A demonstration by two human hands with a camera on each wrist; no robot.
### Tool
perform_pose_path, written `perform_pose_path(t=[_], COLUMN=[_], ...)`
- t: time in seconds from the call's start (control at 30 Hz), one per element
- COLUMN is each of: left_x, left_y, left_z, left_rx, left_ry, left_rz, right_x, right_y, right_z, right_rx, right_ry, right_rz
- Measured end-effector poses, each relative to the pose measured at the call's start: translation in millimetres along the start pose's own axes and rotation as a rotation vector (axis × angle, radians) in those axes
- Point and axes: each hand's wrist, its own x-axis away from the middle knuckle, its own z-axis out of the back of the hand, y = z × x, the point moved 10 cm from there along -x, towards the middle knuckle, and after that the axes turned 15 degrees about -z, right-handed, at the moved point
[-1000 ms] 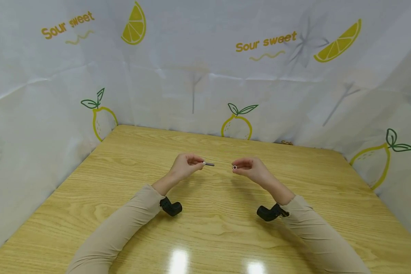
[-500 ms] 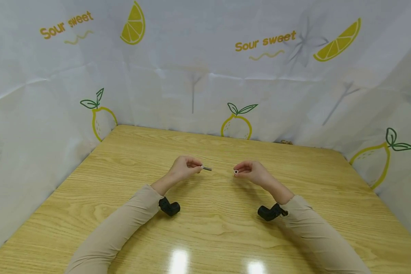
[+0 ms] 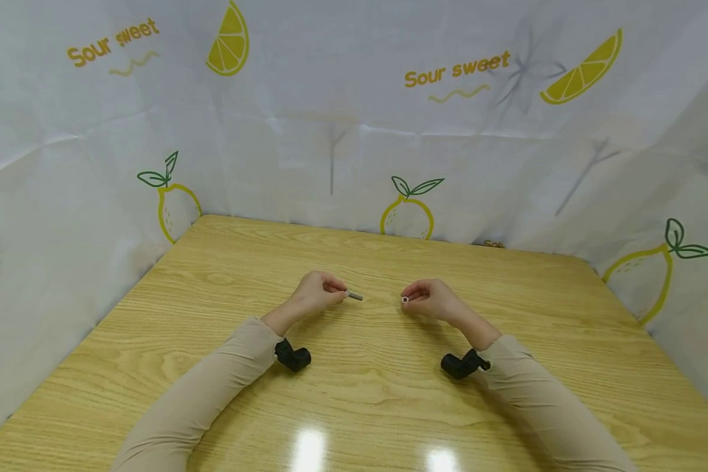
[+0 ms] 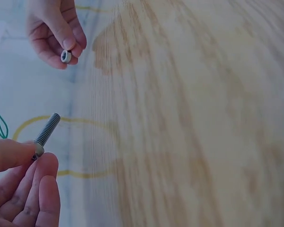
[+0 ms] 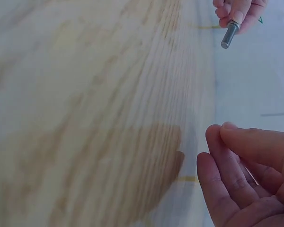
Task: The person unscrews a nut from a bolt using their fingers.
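Note:
My left hand pinches a silver bolt by its head between thumb and fingers. The bolt's threaded shank points right, toward the other hand. Between thumb and fingertips my right hand holds a small metal nut, its hole facing left. In the right wrist view the nut is hidden behind the fingertips of that hand. A gap separates bolt and nut, and both are held up over the wooden table.
A black wrist camera mount sits on the left wrist and another black mount on the right. Behind the table hangs a white curtain printed with lemons and lettering.
Both hands have come down slightly, nearer the person. The bolt has shifted a little left and now tilts downward at its tip. Both hands keep their hold.

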Motion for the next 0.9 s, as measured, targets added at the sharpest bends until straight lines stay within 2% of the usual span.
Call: perform_pose_path(t=[0.6,0.9], left_x=[-0.2,1.0], left_y=[-1.4,-0.1], left_z=[-5.2,-5.7], left_rx=[-0.032,-0.042], left_ry=[-0.043,-0.058], left_rz=[-0.016,-0.015], right_x=[-1.5,-1.8], right_y=[-4.5,-3.3], right_z=[-7.6,-8.0], right_rx=[0.198,0.210], right_ry=[0.055,0.055], right_rz=[0.041,0.042])
